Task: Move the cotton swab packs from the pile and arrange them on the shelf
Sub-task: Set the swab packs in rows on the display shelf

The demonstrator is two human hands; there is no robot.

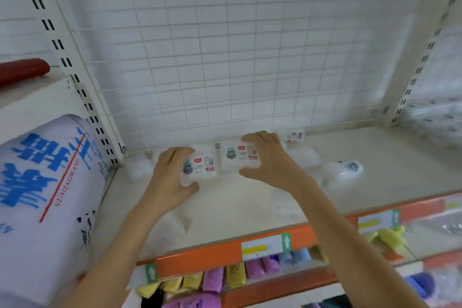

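Note:
Two clear cotton swab packs with small printed labels lie side by side near the back of the cream shelf (250, 207). My left hand (172, 172) grips the left pack (202, 167), thumb under its front edge. My right hand (267, 157) grips the right pack (237, 155) from its right side, fingers over the top. Another pack (295, 135) stands against the wire back grid, and one more pack (342, 169) lies on its side to the right. A few plain clear packs (303, 155) sit behind my right wrist.
A large white sack with blue lettering (47, 187) fills the bay on the left. The slotted upright (82, 97) stands between it and my left hand. An orange price rail (225, 255) edges the shelf front, with coloured packets (235, 275) on the shelf below.

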